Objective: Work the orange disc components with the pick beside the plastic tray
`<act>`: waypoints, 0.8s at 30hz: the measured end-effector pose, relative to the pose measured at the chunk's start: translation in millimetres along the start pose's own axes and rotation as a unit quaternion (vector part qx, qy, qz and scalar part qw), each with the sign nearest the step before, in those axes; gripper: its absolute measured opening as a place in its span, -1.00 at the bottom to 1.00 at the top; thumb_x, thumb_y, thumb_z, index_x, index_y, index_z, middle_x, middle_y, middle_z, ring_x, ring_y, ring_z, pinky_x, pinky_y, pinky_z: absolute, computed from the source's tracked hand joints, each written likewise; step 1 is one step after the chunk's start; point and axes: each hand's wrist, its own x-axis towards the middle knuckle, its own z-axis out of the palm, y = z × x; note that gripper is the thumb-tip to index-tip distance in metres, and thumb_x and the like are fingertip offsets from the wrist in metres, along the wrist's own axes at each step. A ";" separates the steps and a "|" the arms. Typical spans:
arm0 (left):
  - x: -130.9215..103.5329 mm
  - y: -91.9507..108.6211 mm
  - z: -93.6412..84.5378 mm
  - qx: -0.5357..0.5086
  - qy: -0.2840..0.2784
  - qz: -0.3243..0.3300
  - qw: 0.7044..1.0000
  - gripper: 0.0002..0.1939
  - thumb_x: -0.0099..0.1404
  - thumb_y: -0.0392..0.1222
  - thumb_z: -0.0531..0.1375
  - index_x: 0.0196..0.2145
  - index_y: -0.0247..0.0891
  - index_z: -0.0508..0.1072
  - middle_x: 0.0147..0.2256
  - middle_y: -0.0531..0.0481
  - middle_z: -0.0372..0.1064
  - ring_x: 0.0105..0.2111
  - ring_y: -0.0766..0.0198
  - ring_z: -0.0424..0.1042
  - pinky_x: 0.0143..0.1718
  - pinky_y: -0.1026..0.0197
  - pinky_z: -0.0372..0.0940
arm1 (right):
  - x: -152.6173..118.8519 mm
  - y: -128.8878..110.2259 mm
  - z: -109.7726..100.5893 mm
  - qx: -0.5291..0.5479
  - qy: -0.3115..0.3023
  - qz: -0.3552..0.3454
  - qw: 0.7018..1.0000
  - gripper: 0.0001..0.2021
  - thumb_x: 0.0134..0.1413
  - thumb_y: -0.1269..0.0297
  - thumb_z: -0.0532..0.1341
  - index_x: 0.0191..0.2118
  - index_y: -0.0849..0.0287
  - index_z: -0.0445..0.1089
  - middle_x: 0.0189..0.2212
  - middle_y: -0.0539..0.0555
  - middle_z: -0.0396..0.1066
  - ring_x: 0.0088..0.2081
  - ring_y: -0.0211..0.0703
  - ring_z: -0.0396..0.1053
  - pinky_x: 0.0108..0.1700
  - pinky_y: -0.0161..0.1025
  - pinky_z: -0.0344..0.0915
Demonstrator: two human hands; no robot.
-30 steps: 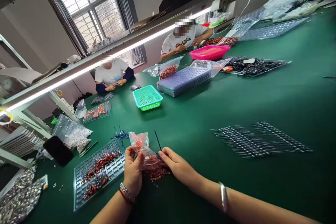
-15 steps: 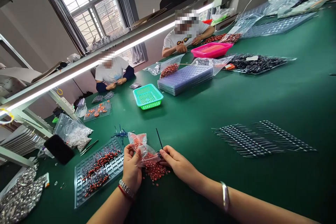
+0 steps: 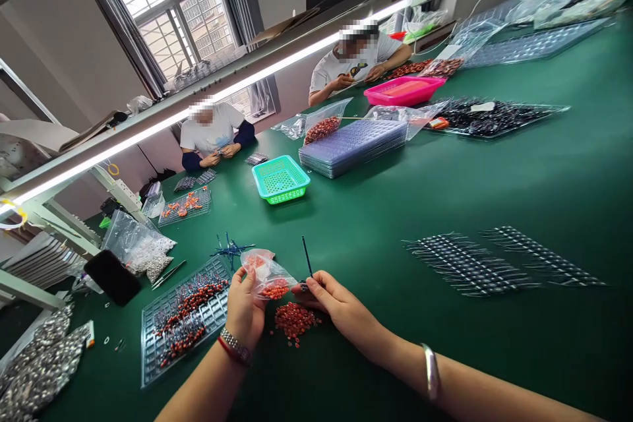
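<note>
My left hand [image 3: 246, 306] grips a clear plastic bag [image 3: 267, 275] with small red-orange beads inside, gathered toward its lower right end. Close by on the right, my right hand [image 3: 336, 300] is closed on a thin dark rod [image 3: 307, 257] that sticks upward; its fingertips are at or near the bag's end, and contact is unclear. Below the bag, a loose pile of red beads [image 3: 295, 322] lies on the green table. Left of my left hand, a clear compartment tray [image 3: 217, 316] carries rows of dark strands with red pieces.
Dark blue strands [image 3: 230, 249] lie behind the tray. A phone [image 3: 113, 278], tweezers [image 3: 169, 274] and a bag of white beads [image 3: 148, 247] are left. Farther back are a green basket [image 3: 281, 179] and stacked trays [image 3: 352, 148]. Strand mats [image 3: 467, 264] lie right. Two people sit opposite.
The bag has risen off the bead pile and shifted slightly left, so the pile shows fully. My hands have moved slightly apart. The camera view has shifted a little.
</note>
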 end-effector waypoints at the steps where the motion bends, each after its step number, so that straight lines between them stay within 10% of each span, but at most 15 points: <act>1: -1.2 3.1 2.9 -0.004 -0.002 -0.007 1.000 -0.70 0.34 -0.11 0.17 -0.03 -0.30 0.37 -0.10 -0.07 0.38 -0.20 0.25 0.43 -0.20 0.10 0.42 | -1.0 -1.7 0.1 0.005 0.004 -0.005 1.000 -0.50 -0.16 -0.33 0.29 -0.44 0.05 0.28 -0.34 0.05 0.53 -0.12 0.10 0.49 0.05 0.07 0.36; 15: -6.9 45.6 34.9 -0.033 -0.020 -0.119 0.992 -0.67 0.35 -0.08 0.16 -0.01 -0.31 0.37 -0.06 -0.11 0.37 -0.15 0.21 0.43 -0.16 0.06 0.41 | 21.3 -55.3 18.8 0.028 -0.030 -0.105 0.994 -0.44 -0.11 -0.29 0.30 -0.17 0.09 0.43 -0.09 0.12 0.46 -0.03 0.04 0.43 0.04 0.00 0.36; 21: 44.1 81.1 45.3 -0.055 -0.043 -0.087 0.994 -0.64 0.34 -0.06 0.16 0.03 -0.29 0.35 -0.01 -0.13 0.35 -0.10 0.17 0.42 -0.12 0.01 0.40 | 38.6 -63.6 -0.7 0.016 -0.007 -0.114 0.993 -0.43 -0.11 -0.31 0.27 -0.17 0.10 0.40 -0.09 0.13 0.42 0.01 0.06 0.38 0.06 0.01 0.31; 24: 82.7 104.3 67.1 -0.095 -0.161 -0.096 0.978 -0.63 0.34 -0.05 0.16 0.04 -0.28 0.34 0.00 -0.12 0.34 -0.10 0.17 0.41 -0.11 0.00 0.39 | 40.5 -58.4 -14.4 0.005 0.027 -0.101 0.995 -0.41 -0.14 -0.36 0.26 -0.22 0.10 0.39 -0.13 0.15 0.43 -0.04 0.09 0.41 0.00 0.03 0.34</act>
